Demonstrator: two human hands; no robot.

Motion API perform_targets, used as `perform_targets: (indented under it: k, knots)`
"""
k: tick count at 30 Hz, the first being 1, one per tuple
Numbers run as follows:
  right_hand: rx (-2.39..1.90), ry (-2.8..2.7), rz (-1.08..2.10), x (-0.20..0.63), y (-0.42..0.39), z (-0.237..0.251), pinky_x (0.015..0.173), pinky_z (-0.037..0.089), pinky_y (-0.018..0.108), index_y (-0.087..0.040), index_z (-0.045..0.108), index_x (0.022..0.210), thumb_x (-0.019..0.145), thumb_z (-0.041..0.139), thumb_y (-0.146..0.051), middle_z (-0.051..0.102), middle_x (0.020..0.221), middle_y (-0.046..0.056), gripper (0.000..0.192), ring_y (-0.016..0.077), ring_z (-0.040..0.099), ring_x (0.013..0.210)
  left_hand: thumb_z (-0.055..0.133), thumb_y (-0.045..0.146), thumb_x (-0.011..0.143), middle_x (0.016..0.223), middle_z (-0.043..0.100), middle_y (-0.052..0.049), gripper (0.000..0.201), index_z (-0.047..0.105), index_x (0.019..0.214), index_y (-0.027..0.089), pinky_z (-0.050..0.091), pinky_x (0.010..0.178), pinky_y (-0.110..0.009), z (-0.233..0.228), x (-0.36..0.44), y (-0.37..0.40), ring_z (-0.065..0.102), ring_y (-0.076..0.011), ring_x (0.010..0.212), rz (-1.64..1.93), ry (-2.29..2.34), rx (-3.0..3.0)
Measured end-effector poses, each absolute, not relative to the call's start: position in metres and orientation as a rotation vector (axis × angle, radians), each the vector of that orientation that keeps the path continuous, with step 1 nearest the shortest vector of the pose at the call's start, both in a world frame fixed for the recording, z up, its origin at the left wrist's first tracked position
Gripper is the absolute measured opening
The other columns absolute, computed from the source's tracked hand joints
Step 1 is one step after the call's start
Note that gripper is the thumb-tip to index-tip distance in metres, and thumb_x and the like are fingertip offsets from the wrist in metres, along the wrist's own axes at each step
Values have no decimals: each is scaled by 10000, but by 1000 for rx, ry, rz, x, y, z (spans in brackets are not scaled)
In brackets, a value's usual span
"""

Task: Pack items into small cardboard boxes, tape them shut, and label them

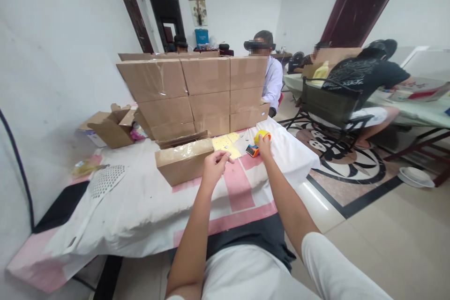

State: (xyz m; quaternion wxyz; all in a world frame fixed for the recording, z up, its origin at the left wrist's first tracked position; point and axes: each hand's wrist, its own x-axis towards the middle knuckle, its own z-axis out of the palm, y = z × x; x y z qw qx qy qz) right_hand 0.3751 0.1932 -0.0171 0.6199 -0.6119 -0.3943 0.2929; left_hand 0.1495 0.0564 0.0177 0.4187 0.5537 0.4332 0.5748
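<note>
My right hand [264,145] grips a tape dispenser [252,150] with an orange body and a yellow roll, held over the right part of the table. Close to the right end of a small cardboard box [184,161] is my left hand [215,165]. Its fingers are curled, thumb and forefinger drawn together; anything between them is too small to make out. The box stands on the cloth with shiny clear tape along its upper side. Yellow patterned sheets [225,143] lie beyond my hands.
Stacked cardboard boxes [207,96] form a wall across the table's far side. An opened carton [114,126] stands at left, near a black flat object [63,206] and a perforated white piece [108,180]. A person [272,79] sits behind the stack; another [362,79] sits at right.
</note>
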Motion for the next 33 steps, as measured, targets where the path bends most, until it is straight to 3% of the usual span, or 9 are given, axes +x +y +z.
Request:
perform_targets:
  k: [3,7,11,13,18,28,31,33]
  knots:
    - [-1540,-956,679,386,179,-9,962,452,384,-214,510,713,760,769,-337,621,798,48,291,255,571,1049,704,477,826,733,761,-58,319,718,868,161,330,397,-224,20,142,54,384,-67,394,1472,1092,1313]
    - [-1580,-1121,760,391,146,20,778,464,317,-186,576,626,721,827,-370,612,671,30,325,223,607,837,718,477,809,729,760,-55,323,725,854,157,339,405,-225,23,134,51,368,-61,392,1514,1063,1270]
    - [-1228,-1572,975,358,110,71,567,382,259,-155,760,880,820,708,-581,689,763,41,434,144,545,617,730,511,798,728,764,-57,364,730,869,153,304,397,-223,24,129,48,358,-60,393,1531,1071,1263]
    - [-1065,-1788,889,334,98,96,577,379,256,-162,787,932,804,739,-567,701,778,41,427,137,530,626,733,524,793,728,767,-58,384,732,892,153,290,393,-224,24,126,45,350,-61,391,1545,1095,1248]
    - [-933,-2139,528,288,92,139,651,376,268,-186,765,732,801,762,-358,672,736,16,186,140,534,681,720,531,812,725,763,-51,375,727,885,164,277,398,-230,29,118,35,339,-59,391,1615,1111,1221]
    - [-749,-2392,214,228,67,175,788,388,319,-192,731,692,856,734,-223,604,844,38,167,201,543,898,760,541,753,784,765,-69,429,742,924,147,215,369,-224,36,76,24,308,-29,371,1647,1038,970]
    - [-705,-2275,217,222,57,187,746,388,308,-174,690,688,869,717,-199,591,814,25,185,167,530,806,781,520,726,635,704,-32,480,732,1016,141,203,371,-208,27,52,21,340,-47,365,1655,1144,902]
    - [-682,-2124,174,225,53,200,698,379,304,-173,674,708,887,701,-215,583,798,16,186,141,497,722,777,489,723,483,577,36,456,715,1009,140,210,379,-196,19,31,16,369,-69,366,1827,1287,770]
